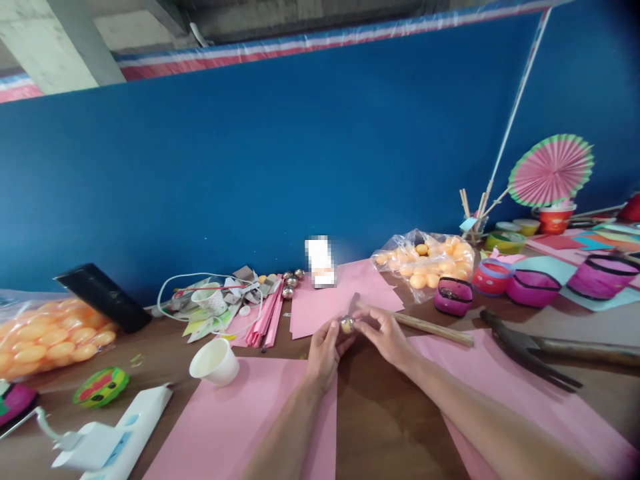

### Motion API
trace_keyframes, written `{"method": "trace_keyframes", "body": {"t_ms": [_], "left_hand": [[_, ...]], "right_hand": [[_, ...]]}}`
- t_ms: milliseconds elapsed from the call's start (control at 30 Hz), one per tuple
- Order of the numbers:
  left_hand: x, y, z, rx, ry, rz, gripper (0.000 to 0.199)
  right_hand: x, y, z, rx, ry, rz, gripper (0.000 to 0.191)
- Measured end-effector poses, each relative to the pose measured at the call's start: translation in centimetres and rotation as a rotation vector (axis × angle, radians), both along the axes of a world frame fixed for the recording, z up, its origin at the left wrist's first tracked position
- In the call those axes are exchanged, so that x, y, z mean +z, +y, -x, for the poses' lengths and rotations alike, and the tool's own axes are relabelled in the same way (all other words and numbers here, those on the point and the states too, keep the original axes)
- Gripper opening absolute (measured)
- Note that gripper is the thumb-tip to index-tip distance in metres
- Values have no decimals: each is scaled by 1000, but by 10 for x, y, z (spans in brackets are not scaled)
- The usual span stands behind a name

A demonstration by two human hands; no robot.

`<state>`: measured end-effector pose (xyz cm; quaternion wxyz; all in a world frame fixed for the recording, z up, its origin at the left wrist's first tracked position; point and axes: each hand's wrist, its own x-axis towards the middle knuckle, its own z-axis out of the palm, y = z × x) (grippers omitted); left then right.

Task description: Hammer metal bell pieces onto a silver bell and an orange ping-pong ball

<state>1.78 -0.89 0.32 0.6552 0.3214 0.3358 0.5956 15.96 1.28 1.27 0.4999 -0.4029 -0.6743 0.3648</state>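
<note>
Near the middle of the table, my left hand (323, 350) is closed around a small shiny ball (347, 325) with a yellowish patch facing up. My right hand (387, 333) pinches at the ball's right side, thumb and fingertips against it. Just behind the right hand lies a hammer (443, 329) with a light wooden handle, partly covered by the hand. Beyond the hands, several shiny metal balls (289, 291) sit beside a pink paper sheet (310, 313). To the left of my left hand, a white paper cup (215, 362) stands tilted.
A claw hammer (520, 347) lies on the right. Bags of orange balls (425, 263) stand at back right and far left. A white power strip (135, 427) is at front left, near a black stand (105, 297). Magenta pouches (534, 288) line the right; a blue partition (280, 160) rises behind.
</note>
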Motion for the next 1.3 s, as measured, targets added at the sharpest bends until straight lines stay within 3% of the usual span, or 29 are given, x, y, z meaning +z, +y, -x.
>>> {"method": "trace_keyframes", "body": {"t_ms": [300,467,567,700,867,1000,1133,1300], "left_hand": [[3,0,0,44,27,-41,37],[2,4,5,86,-98,19,31],[1,9,11,150,-156,54,26],[2,14,21,269,-188,88,20],[4,18,29,323,-216,76,17],[4,17,30,284,-196,100,22],[3,17,30,267,-210,116,25],[-2,20,30,223,-185,79,36]], "right_hand": [[-2,1,0,33,-60,-76,17],[-1,3,-12,-246,-556,-272,25],[-2,7,-24,-401,-900,-234,28],[-6,16,-34,-431,-1126,-161,21],[-8,18,-34,-458,-1221,-191,20],[-2,14,-31,-504,-1236,-230,19],[5,8,-27,-462,-1194,-227,18],[1,3,-19,-470,-1135,-224,17]]}}
